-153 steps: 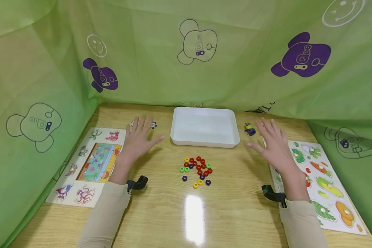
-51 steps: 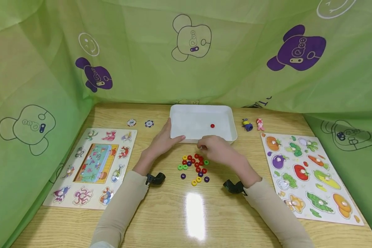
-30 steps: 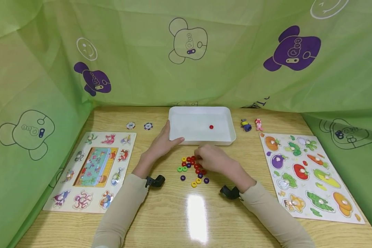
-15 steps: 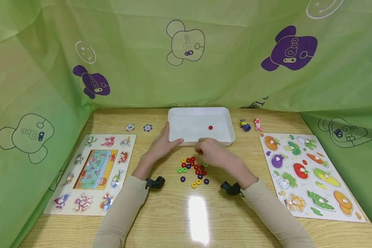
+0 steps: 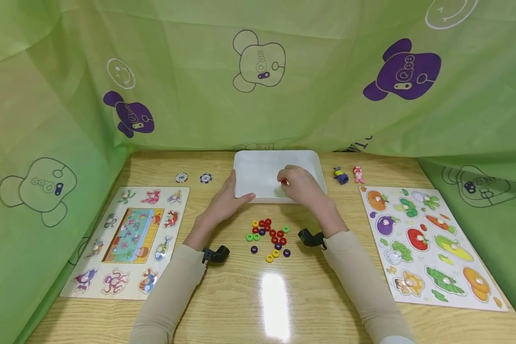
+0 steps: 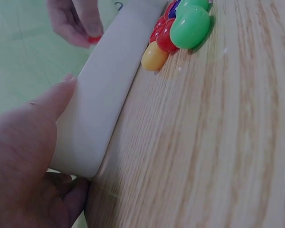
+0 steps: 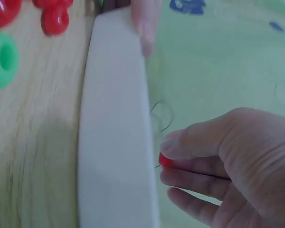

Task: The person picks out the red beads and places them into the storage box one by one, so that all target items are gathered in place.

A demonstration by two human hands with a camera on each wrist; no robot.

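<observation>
A white tray point(image 5: 255, 169) stands at the back middle of the table. My left hand point(image 5: 222, 199) holds its front left corner, the thumb point(image 6: 61, 95) at the rim and curled fingers against the outer side. Above the tray's front part, my right hand point(image 5: 304, 190) pinches a red ring-shaped bead point(image 7: 165, 160) between thumb and fingers. The bead in the tray in earlier frames is hidden, apparently behind the right hand. In front of the tray lies a loose group of red, yellow, green and purple beads point(image 5: 273, 233).
On the left lies a sea-animal puzzle board point(image 5: 86, 282), on the right a vegetable puzzle board point(image 5: 413, 224). Two poker chips point(image 5: 206, 178) are left of the tray. A blue-yellow figurine point(image 5: 340, 176) and a pink figurine point(image 5: 359, 175) are to its right. Green cloth point(image 5: 189, 110) walls the table.
My right hand reached down to the bead group, took a red bead, and has carried it up over the tray. The left hand has stayed on the tray's corner since 1.7 s ago.
</observation>
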